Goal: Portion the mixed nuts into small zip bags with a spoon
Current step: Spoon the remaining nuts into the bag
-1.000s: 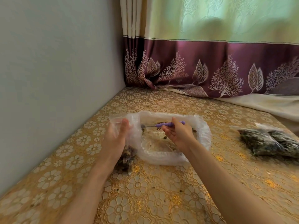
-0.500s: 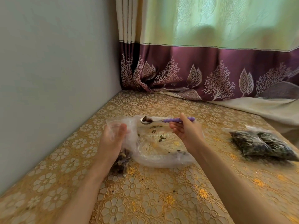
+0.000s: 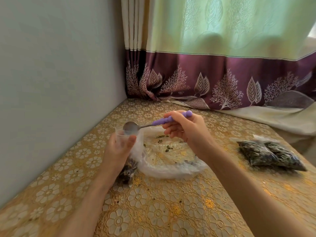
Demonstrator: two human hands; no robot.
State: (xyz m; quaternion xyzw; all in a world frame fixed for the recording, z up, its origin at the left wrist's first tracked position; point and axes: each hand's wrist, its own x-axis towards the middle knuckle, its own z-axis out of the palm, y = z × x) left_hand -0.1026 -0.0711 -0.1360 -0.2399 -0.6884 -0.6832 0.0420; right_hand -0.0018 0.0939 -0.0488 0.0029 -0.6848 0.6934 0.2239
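- Nearest the camera, two bare forearms reach forward over the counter [image 3: 153,211], which is covered by a gold cloth with a raised flower pattern.
- Left hand [image 3: 118,151]: fingers and thumb are curled round the upper part of a small zip bag [image 3: 127,170]. The bag mouth is held open and upward; the lower part rests on the counter and holds dark mixed nuts.
- Right hand [image 3: 186,129]: fingers are pinched on the purple beaded handle of the spoon [image 3: 153,123]. The remaining fingers curl loosely beneath the handle.
- Spoon position: the metal bowl sits at the open mouth of the small zip bag, just above the left thumb. The bowl appears shiny; whether any nuts remain in it cannot be told.
- Between the two hands, a large clear plastic bag [image 3: 169,166] lies spread open on the counter, touching the small zip bag. A few loose nuts [image 3: 168,147] lie scattered inside it.
- To the right, well apart from the hands, filled bags [image 3: 270,154] of dark nuts lie flat on the counter.
- Far edge: a curtain [image 3: 222,65], pale green above and maroon with leaf and tree motifs below, hangs to the counter. A plain wall [image 3: 51,74] runs along the left side.
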